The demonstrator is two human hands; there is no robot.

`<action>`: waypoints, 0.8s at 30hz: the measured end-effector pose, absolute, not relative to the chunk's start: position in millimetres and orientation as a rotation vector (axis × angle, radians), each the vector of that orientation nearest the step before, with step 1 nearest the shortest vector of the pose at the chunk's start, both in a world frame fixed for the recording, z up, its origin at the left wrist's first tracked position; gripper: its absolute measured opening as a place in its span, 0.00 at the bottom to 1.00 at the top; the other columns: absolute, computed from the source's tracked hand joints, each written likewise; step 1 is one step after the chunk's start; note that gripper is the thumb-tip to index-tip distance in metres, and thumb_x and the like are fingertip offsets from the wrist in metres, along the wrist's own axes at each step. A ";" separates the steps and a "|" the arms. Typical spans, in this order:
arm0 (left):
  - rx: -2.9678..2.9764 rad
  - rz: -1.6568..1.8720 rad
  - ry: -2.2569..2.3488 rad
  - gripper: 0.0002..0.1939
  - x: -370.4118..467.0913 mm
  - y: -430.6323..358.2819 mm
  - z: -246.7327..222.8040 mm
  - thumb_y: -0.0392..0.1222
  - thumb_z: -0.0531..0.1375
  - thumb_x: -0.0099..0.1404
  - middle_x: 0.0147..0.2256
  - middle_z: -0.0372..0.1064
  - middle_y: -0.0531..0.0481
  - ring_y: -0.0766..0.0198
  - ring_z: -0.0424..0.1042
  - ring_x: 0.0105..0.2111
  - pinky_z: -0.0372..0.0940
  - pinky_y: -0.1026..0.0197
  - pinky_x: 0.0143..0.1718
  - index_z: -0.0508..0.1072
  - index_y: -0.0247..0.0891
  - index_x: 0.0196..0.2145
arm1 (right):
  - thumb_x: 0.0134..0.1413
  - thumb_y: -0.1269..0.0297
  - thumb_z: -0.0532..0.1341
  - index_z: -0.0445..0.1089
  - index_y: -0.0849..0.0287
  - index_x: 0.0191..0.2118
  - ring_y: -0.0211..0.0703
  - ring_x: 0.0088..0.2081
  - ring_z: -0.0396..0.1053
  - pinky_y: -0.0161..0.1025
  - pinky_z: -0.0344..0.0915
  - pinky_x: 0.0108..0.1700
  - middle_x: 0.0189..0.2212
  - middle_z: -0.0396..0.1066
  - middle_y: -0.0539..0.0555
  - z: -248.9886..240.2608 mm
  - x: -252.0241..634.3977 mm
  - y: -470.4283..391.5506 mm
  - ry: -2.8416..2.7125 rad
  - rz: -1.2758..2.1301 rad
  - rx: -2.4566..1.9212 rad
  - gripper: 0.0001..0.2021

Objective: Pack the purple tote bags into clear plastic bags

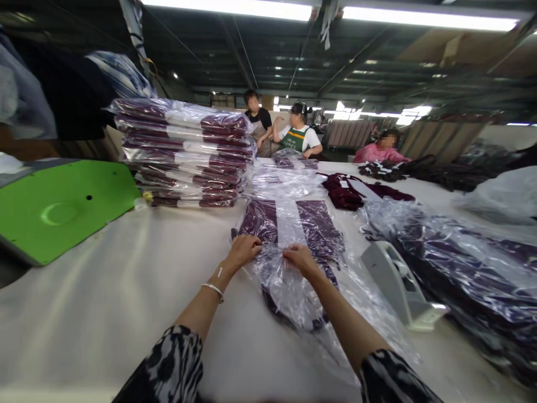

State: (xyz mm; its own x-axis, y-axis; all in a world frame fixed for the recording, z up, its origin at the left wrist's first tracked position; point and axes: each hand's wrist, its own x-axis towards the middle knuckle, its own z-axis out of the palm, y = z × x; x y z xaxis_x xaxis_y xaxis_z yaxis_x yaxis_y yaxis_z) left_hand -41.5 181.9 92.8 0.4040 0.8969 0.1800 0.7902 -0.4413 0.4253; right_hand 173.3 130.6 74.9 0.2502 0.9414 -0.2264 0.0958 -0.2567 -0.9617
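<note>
In the middle of the table lies a folded dark purple garment (321,221) inside a clear plastic bag (285,285), with a white strip (289,221) down its centre. My left hand (244,250) is closed on the bag's film at the garment's near left side. The fingers of my right hand (300,258) pinch the same film near the lower end of the white strip. Toward me the loose end of the bag spreads over darker fabric beneath it.
A tall stack of bagged garments (188,154) stands at the left, beyond a green panel (67,207). Right of me are a grey-white tape dispenser (398,285) and a heap of bagged garments (461,268). A maroon garment (348,190) lies farther back, near several people.
</note>
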 end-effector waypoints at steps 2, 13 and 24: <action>2.412 0.526 1.499 0.08 -37.8 186.3 84.4 0.42 0.61 0.65 0.40 0.79 0.46 0.52 0.74 0.46 0.61 0.51 0.53 0.81 0.41 0.38 | 0.47 0.61 0.65 0.66 0.57 0.30 0.39 0.24 0.72 0.33 0.68 0.25 0.23 0.74 0.49 73.3 181.3 135.7 -1.009 1.151 -1.635 0.08; 2.736 0.661 1.234 0.09 12.7 168.1 70.2 0.36 0.62 0.67 0.49 0.73 0.48 0.55 0.68 0.54 0.59 0.51 0.57 0.74 0.43 0.45 | 0.46 0.64 0.68 0.74 0.57 0.33 0.54 0.43 0.76 0.41 0.65 0.45 0.30 0.76 0.54 69.3 207.6 149.7 -1.358 0.672 -2.039 0.06; 2.735 0.810 1.158 0.11 13.6 173.0 29.7 0.34 0.59 0.67 0.51 0.74 0.45 0.52 0.70 0.55 0.61 0.46 0.59 0.73 0.42 0.47 | 0.53 0.46 0.60 0.78 0.56 0.41 0.51 0.37 0.75 0.43 0.67 0.43 0.40 0.79 0.58 136.6 405.5 -50.5 -1.132 -0.111 -1.977 0.21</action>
